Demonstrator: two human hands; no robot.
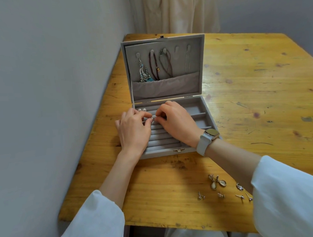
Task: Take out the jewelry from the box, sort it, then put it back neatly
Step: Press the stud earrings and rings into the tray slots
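Pale walls and a cream curtain (174, 12) frame our yellow wooden table (258, 78), pushed against the wall on the left. On it stands our grey velvet jewelry box (196, 106), lid upright, with a silver-and-turquoise pendant (143, 72) and two dark bead strings (160, 66) hanging from the lid's tabs. Two pearl studs (142, 109) sit in the farthest ring roll at left. Over the rolls, our left hand (133, 130) and right hand (175, 121) both curl their fingertips around one small silver earring (153, 118). Near right on the table lie teardrop earrings (216, 183) and several small studs (221, 195), just beside our right sleeve (288, 193).
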